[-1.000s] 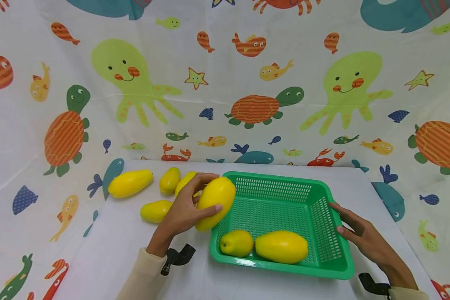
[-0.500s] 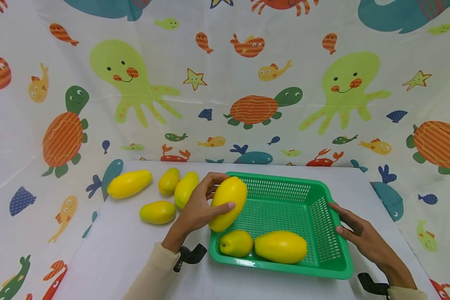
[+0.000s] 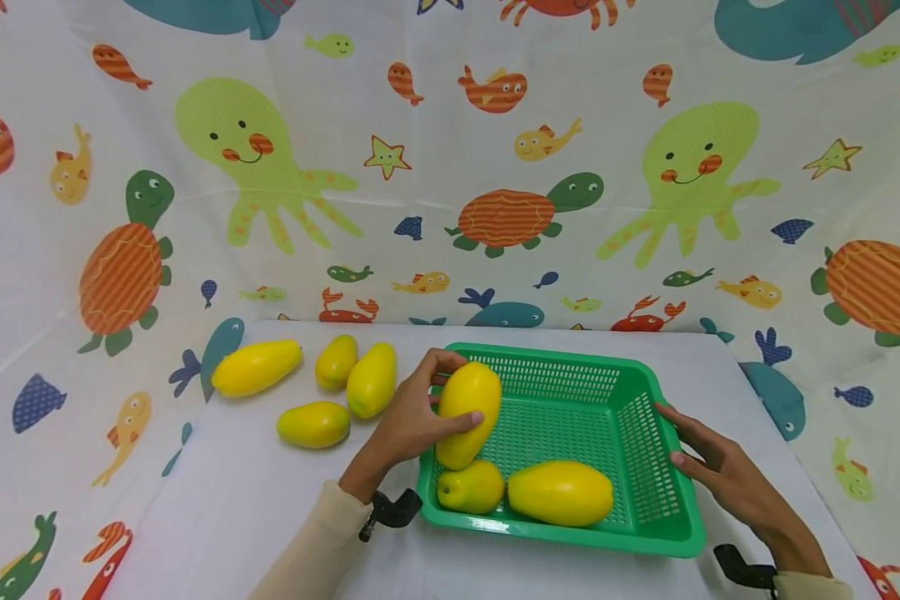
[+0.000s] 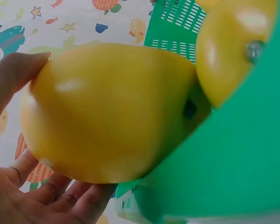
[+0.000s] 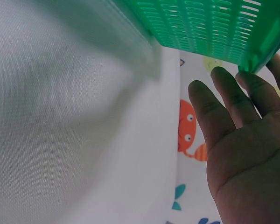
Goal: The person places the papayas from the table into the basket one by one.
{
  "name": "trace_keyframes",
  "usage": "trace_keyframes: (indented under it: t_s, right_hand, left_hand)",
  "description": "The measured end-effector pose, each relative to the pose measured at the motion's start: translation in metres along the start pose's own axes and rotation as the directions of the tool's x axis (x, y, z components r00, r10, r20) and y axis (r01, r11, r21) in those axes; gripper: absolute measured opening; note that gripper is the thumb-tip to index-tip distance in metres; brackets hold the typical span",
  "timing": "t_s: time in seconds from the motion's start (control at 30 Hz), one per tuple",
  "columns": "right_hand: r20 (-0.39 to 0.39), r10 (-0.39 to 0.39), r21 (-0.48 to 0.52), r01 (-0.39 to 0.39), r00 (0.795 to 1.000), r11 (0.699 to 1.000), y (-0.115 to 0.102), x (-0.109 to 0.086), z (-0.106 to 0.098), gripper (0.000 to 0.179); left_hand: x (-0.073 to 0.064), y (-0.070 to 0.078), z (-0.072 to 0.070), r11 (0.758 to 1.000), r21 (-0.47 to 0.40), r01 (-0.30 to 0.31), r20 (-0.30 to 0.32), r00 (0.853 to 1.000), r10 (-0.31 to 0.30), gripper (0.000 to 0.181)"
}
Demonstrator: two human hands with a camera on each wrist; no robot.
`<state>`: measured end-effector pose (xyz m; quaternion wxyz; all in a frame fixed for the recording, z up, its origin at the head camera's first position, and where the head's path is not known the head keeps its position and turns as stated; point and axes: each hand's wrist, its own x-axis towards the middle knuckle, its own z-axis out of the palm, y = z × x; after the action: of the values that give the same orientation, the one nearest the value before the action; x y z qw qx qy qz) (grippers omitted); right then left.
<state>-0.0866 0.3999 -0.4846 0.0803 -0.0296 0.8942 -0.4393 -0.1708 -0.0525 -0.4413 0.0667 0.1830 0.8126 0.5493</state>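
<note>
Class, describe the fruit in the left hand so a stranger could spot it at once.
Find the green basket on the white table. At the basket's left end in the head view, the left hand grips a yellow fruit. Its neighbours lie in the basket or on the table, while this one alone is held.

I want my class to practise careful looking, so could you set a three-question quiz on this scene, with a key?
1. Count: how many yellow fruits lie on the table, outside the green basket?

2. True or false: the right hand is touching the green basket.

3. Choose one. The left hand grips:
a) the basket's rim
b) one yellow fruit
c) two yellow fruits

Key: 1. Four. 2. True, at its right side. 3. b.
</note>
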Motion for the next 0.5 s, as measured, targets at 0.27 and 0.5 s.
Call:
trace_keyframes:
  t_s: [0.27,0.5]
  right_hand:
    - [0.000,-0.001,0.001,0.001,1.000,1.000,-0.0022,-0.0004,-0.0019,0.071]
    - [0.000,0.004,-0.001,-0.004,1.000,1.000,-0.0024,-0.0010,-0.0005,0.072]
  left_hand:
    - [0.0018,-0.0015,0.0001,0.999,0.042,-0.014,-0.013,1.000,0.015,0.070]
    - [0.0065,-0.0008,-0.0026,0.996,0.081,0.030,0.022,0.999,-0.031,0.073]
